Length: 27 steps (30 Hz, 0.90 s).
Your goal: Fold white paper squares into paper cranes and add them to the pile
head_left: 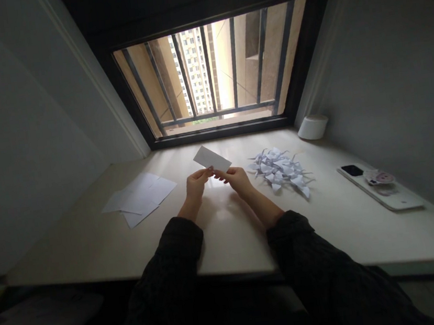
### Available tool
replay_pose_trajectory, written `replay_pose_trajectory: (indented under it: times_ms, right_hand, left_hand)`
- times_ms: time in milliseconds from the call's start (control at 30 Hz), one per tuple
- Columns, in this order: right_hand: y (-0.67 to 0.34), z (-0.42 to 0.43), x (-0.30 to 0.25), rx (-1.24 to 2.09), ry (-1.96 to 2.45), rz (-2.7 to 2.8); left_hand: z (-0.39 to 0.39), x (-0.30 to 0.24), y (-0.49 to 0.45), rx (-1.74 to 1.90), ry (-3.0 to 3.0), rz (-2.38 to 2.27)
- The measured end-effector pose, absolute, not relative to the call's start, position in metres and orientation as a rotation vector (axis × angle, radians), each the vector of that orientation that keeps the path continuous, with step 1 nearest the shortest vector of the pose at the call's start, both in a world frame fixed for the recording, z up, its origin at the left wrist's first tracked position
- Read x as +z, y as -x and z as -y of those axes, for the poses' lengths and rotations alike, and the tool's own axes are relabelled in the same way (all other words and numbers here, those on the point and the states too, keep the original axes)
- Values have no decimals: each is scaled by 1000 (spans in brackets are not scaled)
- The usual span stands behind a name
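A small rectangular piece of white paper (211, 157), perhaps folded, is raised over the white sill in front of the window. My left hand (198, 184) pinches its near edge between thumb and fingers. Close beside it, almost touching, my right hand (235, 177) is closed on the same edge further right. Beyond my right hand lies a heap of folded white paper cranes (279, 168). Several loose white paper sheets (140, 195) overlap on the left side of the sill.
A white phone (399, 200) with a round grip on its back lies at the right. Near the right window corner stands a white cylindrical object (313, 127). The barred window (210, 73) closes off the back, and walls flank the sill (229, 235).
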State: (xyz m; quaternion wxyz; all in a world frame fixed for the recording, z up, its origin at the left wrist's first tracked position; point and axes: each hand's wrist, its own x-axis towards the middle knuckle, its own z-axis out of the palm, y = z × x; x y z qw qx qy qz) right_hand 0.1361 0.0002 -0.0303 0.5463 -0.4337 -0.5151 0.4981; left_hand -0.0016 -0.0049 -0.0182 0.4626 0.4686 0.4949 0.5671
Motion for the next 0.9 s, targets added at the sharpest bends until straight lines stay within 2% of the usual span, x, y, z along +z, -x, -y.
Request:
replay_pose_trajectory:
  times_ms: [333,900]
  right_hand:
    - [-129,7,-27,1157,1034,1246]
    - [-126,10,-29,1185,1009,1315]
  left_hand:
    - [5,-12,2,1562,-826,-1169]
    - [-2,-15,11,1641,-653,-1074]
